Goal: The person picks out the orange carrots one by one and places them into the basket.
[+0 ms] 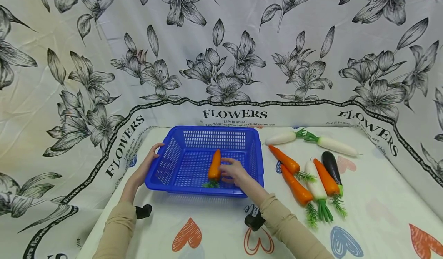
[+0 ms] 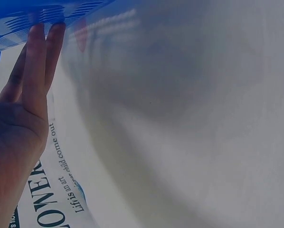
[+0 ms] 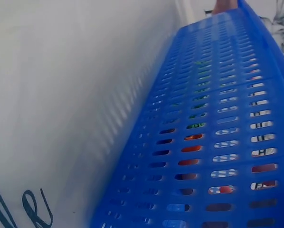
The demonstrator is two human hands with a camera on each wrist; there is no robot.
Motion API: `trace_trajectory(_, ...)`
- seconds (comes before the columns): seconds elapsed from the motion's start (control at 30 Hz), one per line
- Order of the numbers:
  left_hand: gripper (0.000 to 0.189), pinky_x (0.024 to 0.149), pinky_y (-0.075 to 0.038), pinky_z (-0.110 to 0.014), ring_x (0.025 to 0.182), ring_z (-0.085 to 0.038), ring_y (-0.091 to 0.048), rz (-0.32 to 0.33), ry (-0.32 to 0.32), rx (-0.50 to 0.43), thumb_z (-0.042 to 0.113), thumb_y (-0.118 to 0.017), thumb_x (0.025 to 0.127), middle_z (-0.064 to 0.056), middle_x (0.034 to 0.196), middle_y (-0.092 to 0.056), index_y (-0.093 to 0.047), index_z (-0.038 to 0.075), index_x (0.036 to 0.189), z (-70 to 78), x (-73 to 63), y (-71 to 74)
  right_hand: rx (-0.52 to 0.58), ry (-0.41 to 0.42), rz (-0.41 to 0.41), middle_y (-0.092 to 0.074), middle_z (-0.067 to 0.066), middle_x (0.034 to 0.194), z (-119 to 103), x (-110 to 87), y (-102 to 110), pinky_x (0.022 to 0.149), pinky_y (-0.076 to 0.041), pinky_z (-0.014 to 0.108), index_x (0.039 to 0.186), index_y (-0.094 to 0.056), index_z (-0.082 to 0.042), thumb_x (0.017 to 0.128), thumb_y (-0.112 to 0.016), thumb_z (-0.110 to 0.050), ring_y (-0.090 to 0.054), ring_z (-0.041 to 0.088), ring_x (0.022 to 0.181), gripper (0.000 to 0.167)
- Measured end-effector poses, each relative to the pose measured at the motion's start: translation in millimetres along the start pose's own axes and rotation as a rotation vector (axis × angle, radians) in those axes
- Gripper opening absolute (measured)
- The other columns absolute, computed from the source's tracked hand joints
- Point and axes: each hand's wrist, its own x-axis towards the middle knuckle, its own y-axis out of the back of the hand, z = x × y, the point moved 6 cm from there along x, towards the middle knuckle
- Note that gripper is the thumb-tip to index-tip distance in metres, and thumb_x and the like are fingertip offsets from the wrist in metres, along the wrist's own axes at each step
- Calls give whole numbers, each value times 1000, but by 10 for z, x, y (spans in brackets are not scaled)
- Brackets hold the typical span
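A blue plastic basket point(image 1: 162, 180) with slotted walls sits on the table, one orange carrot point(image 1: 215, 166) with green leaves lying inside it. My left hand point(image 1: 145, 166) is at the basket's left side. In the left wrist view its straight fingers point(image 2: 36, 66) touch the slotted outer wall; the thumb is hidden there. Inside the basket, my right hand point(image 1: 237, 171) has its fingers spread and slightly bent just right of the carrot. Whether they touch it, I cannot tell. From the right wrist, the basket's wall point(image 3: 213, 114) covers that hand.
Right of the basket lie more carrots point(image 1: 297, 186), a white radish point(image 1: 315, 180) and a dark eggplant point(image 1: 331, 166). Two more white radishes, one left point(image 1: 282, 138) and one right point(image 1: 337, 146), lie behind them. A floral curtain point(image 1: 228, 59) hangs along the back.
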Motion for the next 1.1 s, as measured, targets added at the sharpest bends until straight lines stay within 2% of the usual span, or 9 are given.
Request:
trace_trajectory(0.2, 50, 94, -30, -38, 132, -42, -24, 2, 11, 3, 26, -21, 97, -17, 155, -4, -14, 29, 146, -6, -3, -8, 61, 36, -25, -59, 22, 122, -65, -44, 19, 89, -50, 42, 141, -42, -6, 93, -55, -13, -60, 32, 105, 50)
trace_trajectory(0.47, 50, 100, -26, -47, 134, -43, -21, 3, 5, 1, 25, -20, 97, -17, 156, -2, -13, 29, 146, 2, -11, -7, 92, 77, -125, -55, 22, 128, -121, -107, 41, 95, -47, 44, 143, -39, -8, 95, -53, -18, -56, 34, 111, 51)
trace_trajectory(0.77, 49, 96, -30, -42, 132, -43, -24, 3, -8, 6, 25, -20, 98, -19, 154, -5, -14, 27, 146, 4, 0, 0, 53, 119, -168, -50, 23, 135, -158, -243, 166, 97, -45, 45, 144, -38, -9, 96, -52, -20, -51, 39, 121, 51)
trace_trajectory(0.9, 49, 96, -30, -42, 132, -43, -24, 2, 2, 3, 26, -21, 97, -18, 154, -5, -15, 28, 146, -17, 0, 1, 40, 139, -181, -49, 21, 135, -154, -302, 237, 95, -47, 44, 142, -41, -10, 94, -55, -20, -52, 38, 120, 51)
trace_trajectory(1.1, 49, 98, -28, -45, 133, -43, -22, 3, -9, 6, 24, -21, 97, -18, 155, -5, -14, 27, 146, -15, 5, 10, -41, 214, -233, -49, 22, 135, -186, -429, 332, 93, -48, 43, 142, -41, -10, 94, -56, -23, -57, 33, 115, 52)
